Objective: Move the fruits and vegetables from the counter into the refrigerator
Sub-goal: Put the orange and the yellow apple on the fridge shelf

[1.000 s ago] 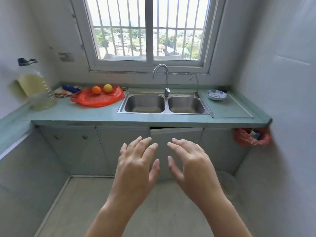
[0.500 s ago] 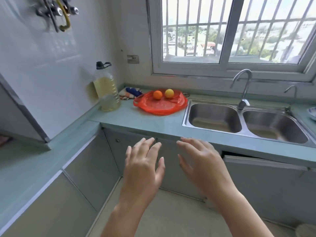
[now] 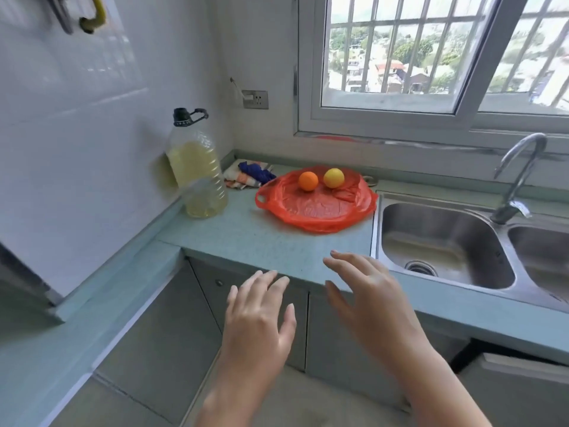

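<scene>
An orange fruit [image 3: 308, 180] and a yellow fruit [image 3: 333, 178] lie side by side on a red plastic bag [image 3: 314, 208] spread on the pale green counter [image 3: 246, 235], left of the sink. My left hand [image 3: 261, 315] hovers open in front of the counter edge, fingers apart, holding nothing. My right hand [image 3: 369, 297] is open too, its fingertips over the counter's front edge, well short of the bag. No refrigerator is in view.
A large bottle of yellowish oil [image 3: 197, 171] stands against the left wall. Crumpled cloths [image 3: 249, 177] lie behind the bag. A double steel sink [image 3: 443, 241] with a tap [image 3: 517, 180] is at the right. Cabinet doors run below the counter.
The view has swung left and closed in on the counter; the bag and fruits now look much nearer. Both hands stay open and have come up to the counter's front edge.
</scene>
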Demonstrator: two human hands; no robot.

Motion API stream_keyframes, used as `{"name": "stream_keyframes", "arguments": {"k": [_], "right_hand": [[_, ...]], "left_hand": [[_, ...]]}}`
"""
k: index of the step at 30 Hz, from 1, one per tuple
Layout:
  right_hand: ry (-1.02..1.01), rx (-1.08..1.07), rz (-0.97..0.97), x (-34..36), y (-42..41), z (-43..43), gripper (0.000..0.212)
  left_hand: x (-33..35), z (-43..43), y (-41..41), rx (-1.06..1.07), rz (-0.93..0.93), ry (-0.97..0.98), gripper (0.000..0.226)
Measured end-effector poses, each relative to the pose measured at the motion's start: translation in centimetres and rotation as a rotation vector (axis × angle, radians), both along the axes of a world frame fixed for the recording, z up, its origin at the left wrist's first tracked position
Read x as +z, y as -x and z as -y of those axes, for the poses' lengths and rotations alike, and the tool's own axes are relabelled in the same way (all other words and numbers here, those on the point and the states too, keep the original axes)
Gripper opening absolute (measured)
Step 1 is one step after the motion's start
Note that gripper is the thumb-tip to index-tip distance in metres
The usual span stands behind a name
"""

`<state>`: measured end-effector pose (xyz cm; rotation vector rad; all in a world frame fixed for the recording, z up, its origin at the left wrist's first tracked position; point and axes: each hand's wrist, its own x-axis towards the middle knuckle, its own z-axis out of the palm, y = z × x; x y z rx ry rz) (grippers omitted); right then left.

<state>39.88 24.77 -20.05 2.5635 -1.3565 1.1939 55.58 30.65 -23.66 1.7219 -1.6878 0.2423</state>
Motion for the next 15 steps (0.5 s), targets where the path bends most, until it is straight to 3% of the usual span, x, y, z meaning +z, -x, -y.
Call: {"name": "stream_keyframes", "arguments": {"k": [8,15], "right_hand": [[-0.005,-0.073,0.026,0.8,1.3,14.8,0.031],[-0.048,-0.074,0.026,0.4,1.0,24.2,0.031]], "left_hand": [[3.0,16.7,1.2,-0.146,0.05,-0.071,0.042],[2.3,25.8,-0.3,-0.162,-0.074,-0.151,0.043]]}}
